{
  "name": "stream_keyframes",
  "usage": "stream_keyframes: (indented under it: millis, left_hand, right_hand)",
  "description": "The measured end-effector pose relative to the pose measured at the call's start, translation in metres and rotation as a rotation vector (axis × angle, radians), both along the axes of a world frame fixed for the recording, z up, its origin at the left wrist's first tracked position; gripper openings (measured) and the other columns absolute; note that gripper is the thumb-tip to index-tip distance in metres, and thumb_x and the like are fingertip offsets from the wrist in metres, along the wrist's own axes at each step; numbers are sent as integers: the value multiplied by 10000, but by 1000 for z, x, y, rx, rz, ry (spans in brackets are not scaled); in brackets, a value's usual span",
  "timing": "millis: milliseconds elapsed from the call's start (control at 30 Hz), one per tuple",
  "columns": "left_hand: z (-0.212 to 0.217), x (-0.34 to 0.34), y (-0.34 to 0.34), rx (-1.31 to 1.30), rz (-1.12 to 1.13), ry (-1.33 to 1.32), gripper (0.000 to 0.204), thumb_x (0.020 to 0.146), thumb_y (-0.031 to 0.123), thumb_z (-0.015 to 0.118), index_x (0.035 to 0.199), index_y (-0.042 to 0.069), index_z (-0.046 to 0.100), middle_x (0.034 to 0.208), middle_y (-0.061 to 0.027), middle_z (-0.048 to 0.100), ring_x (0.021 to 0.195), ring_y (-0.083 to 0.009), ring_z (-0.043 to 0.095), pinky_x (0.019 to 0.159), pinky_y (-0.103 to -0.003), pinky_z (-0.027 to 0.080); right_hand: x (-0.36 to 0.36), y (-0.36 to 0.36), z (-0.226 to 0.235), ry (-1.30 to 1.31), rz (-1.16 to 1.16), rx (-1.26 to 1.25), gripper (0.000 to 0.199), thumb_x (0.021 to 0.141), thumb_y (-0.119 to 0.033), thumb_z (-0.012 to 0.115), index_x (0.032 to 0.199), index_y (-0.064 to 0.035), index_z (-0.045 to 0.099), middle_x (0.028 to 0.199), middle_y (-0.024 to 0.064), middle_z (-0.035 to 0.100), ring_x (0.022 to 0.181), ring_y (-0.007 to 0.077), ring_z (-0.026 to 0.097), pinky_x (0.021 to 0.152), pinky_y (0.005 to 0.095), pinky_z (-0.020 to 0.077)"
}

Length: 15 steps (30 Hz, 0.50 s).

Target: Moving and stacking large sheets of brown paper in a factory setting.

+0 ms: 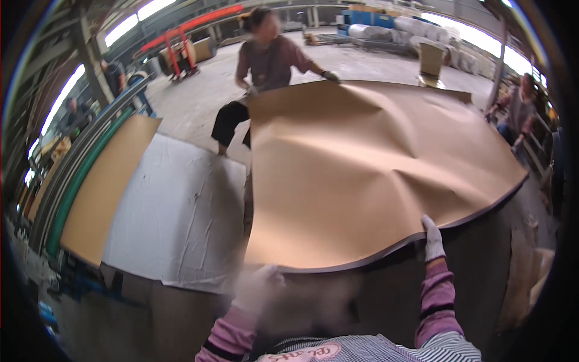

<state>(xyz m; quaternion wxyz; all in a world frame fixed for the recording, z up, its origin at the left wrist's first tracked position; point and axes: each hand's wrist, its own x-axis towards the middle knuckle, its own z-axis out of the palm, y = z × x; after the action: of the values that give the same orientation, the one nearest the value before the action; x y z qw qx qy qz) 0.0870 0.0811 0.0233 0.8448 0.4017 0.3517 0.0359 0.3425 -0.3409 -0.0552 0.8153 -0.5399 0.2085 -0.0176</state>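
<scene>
The right grip [433, 240], a white-gloved hand, is closed on the near edge of a large, creased tan sheet [338, 181] with a dark rim, at the sheet's five o'clock. The left grip [258, 289], also white-gloved, is at its seven o'clock corner, too blurred to tell whether it is closed. The sheet spreads from mid-view toward two o'clock. At its eleven o'clock, a co-worker in a dull maroon top [265, 65] has gloved hands at the far edge. Toward nine o'clock are a wrinkled silvery-white sheet [163, 211], a smooth tan strip [111, 187] and a long green roller [77, 181].
</scene>
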Motion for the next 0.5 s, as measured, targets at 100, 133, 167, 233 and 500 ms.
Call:
stream_keyframes:
  millis: [100, 133, 167, 233, 500]
  left_hand:
    - [7, 11, 8, -21, -32, 55, 142, 906, 152, 599, 945, 15, 607, 719, -102, 619, 603, -206, 638, 534, -365, 581]
    - [7, 11, 4, -90, -109, 41, 115, 914, 150, 591, 914, 35, 587, 686, -76, 578, 571, -180, 599, 501, -333, 544]
    - [2, 15, -4, -163, -196, 28, 101, 921, 148, 584, 883, 56, 568, 653, -49, 536, 539, -155, 559, 469, -301, 507]
    - [24, 17, -31, 18, -199, 80, 199, 933, 162, 591, 795, 84, 472, 616, 10, 407, 493, -83, 401, 418, -246, 353]
    - [-13, -11, 30, -203, -161, 81, 217, 928, 227, 609, 843, 47, 524, 655, -53, 530, 501, -137, 507, 432, -283, 450]
  right_hand:
    - [-30, -8, 28, 144, 87, -280, 235, 844, -237, 642, 977, -43, 625, 898, 76, 643, 753, 224, 619, 681, 324, 511]
    - [-14, -34, 12, 3, 21, -209, 216, 839, -227, 640, 949, -43, 619, 853, 82, 635, 706, 237, 620, 644, 344, 514]
    - [-3, -51, 3, 31, -76, -89, 227, 833, -161, 622, 990, 1, 605, 874, 99, 637, 711, 253, 636, 643, 354, 535]
    - [-3, -55, 7, 134, -121, -128, 289, 839, -166, 627, 1057, 20, 588, 936, 116, 631, 796, 266, 641, 684, 379, 541]
    - [-45, -8, 67, 394, 293, -944, 317, 874, -366, 570, 796, -59, 578, 488, 50, 441, 336, 165, 425, 297, 308, 278]
